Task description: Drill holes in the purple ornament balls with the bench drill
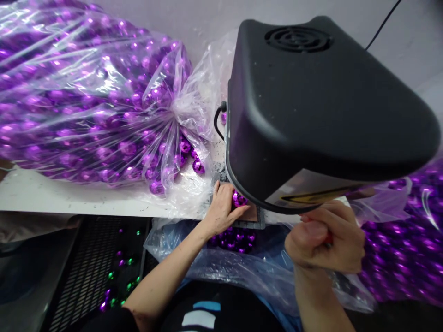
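My left hand (pixel 223 207) is closed round a shiny purple faceted ball (pixel 239 198), holding it on the flat base plate (pixel 254 216) of a machine. The machine's large black housing (pixel 321 106) stands above and to the right, hiding part of the base. Below the housing's front edge, my right hand (pixel 325 237) is closed in a fist around something red, of which only small bits show between the fingers. A clear plastic bag (pixel 266 272) lies open at my lap, with more purple balls (pixel 235 240) in it just below the plate.
A big tied clear bag of purple balls (pixel 86 101) fills the left of the white table (pixel 104 198). Loose purple balls (pixel 198 166) lie beside its knot. Another purple-filled bag (pixel 404 258) is at the right. Green and purple balls lie on a black crate (pixel 79 272) below left.
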Demonstrator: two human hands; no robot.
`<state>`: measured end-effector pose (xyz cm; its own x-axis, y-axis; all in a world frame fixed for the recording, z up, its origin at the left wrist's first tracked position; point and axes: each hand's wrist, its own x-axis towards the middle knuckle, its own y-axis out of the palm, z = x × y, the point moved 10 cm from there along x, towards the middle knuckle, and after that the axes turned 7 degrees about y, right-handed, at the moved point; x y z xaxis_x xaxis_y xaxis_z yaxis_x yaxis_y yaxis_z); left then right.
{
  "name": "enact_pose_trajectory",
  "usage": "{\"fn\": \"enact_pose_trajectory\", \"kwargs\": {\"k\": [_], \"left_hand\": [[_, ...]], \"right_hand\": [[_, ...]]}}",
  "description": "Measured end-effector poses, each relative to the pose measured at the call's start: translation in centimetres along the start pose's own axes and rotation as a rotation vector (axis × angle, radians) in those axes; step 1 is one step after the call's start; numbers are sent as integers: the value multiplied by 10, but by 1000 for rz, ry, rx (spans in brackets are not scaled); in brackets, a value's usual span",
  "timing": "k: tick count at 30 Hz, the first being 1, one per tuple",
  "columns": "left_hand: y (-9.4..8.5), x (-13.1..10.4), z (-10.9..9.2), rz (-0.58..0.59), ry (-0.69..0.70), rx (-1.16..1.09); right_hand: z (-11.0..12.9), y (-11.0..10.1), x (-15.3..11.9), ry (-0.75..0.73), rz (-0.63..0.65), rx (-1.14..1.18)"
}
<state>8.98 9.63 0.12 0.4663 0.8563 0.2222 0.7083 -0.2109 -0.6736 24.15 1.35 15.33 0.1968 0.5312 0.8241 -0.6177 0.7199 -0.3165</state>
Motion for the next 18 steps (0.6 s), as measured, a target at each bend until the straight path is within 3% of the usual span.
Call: {"fn": "enact_pose_trajectory", "kwargs": {"k": [6,9,13,15,18], "left_hand": [[2,0,1,-1,15,-30],[4,-1,2,3,14,-50],[3,-2,1,-20,39,-41],[2,-2,0,-38,56,-28],[1,1,1,-59,66,-22]], "right_hand": [[2,1,2,-9,-54,-23],[-4,5,-11,-27,-105,-28],[-10,9,-27,-33,-83,-43],[-7,4,-17,-31,-67,-49],[7,-9,25,-49,-114,-97]]}}
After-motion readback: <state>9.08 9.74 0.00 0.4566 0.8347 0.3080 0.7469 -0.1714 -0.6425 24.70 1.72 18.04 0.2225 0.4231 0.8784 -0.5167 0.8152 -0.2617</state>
